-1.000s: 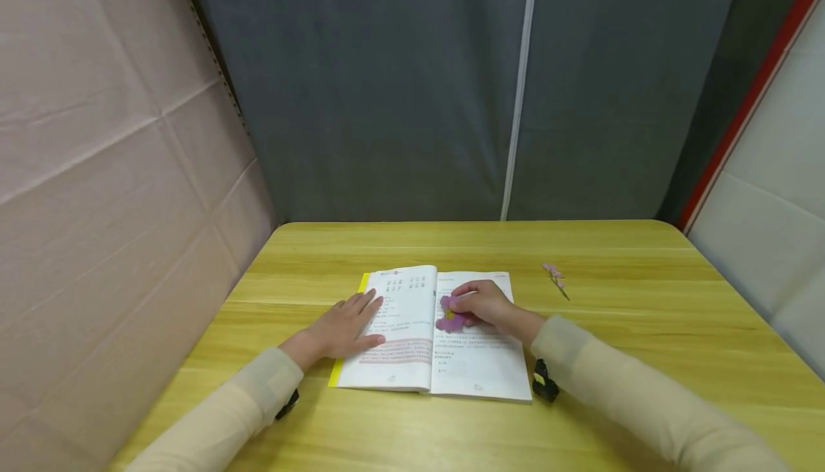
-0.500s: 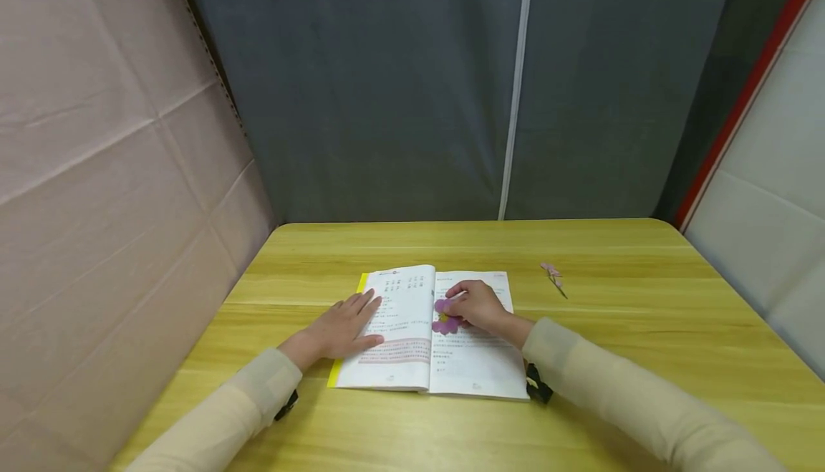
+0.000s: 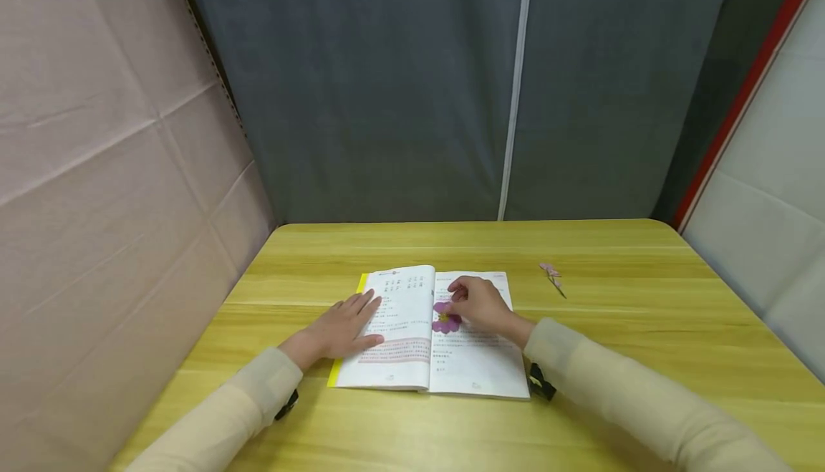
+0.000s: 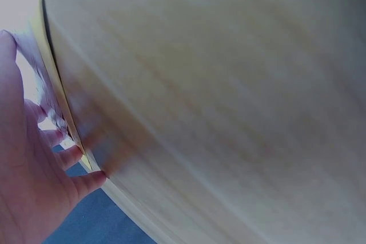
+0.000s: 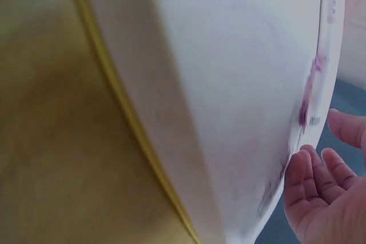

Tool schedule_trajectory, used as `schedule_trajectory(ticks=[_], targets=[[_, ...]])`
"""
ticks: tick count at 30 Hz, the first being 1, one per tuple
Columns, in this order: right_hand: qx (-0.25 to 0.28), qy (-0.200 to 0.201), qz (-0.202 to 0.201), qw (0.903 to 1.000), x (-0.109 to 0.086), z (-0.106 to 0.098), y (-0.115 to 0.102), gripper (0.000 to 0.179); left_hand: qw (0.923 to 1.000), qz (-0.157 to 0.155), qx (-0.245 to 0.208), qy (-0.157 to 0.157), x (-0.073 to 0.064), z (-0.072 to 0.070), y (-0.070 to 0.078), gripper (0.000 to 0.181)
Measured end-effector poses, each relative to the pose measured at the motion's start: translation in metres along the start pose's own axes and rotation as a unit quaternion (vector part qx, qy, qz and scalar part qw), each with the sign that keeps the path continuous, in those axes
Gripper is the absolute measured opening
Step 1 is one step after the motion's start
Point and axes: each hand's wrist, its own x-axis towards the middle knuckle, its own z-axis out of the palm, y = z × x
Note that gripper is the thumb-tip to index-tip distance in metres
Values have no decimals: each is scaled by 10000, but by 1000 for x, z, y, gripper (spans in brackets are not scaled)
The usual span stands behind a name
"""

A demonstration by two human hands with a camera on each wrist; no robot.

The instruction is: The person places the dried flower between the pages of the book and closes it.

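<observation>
An open book (image 3: 480,375) with printed pages and a yellow cover edge lies on the table. My left hand (image 3: 341,329) rests with spread fingers on its left page. On the right page, close to the fold, lies a flat purple flower (image 3: 446,320) with a yellow centre. Just to the right of the flower is my right hand (image 3: 482,307), partly covering it in the head view. In the right wrist view, the thumb and loosely bent fingers stand apart with nothing between them, and the purple flower (image 5: 306,101) lies beyond them on the page.
A small pink flower sprig (image 3: 553,278) with a dark stem lies on the wooden table (image 3: 619,329), right of the book. A dark grey curtain (image 3: 387,99) hangs behind the table's far edge. Pale cloth walls (image 3: 116,135) stand at the sides.
The purple flower, pinched in my right hand earlier, has been laid flat near the fold and let go. My right fingers have lifted and parted slightly. The left hand has stayed put.
</observation>
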Motion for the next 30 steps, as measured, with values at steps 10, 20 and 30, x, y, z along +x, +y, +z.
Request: schedule_trajectory(ticks=[10,20,30], targets=[[-820,-208,-204,9962,12,-29,10,47,10000,-57,7,28,1,0,0,86],[-2317,-723,-1248,9620,23,-49,45,73,10000,-34,41,15,1,1,0,87],[-2755,-1054,-1408,9451,24,-60,68,70,9999,-41,121,26,1,4,-1,88]])
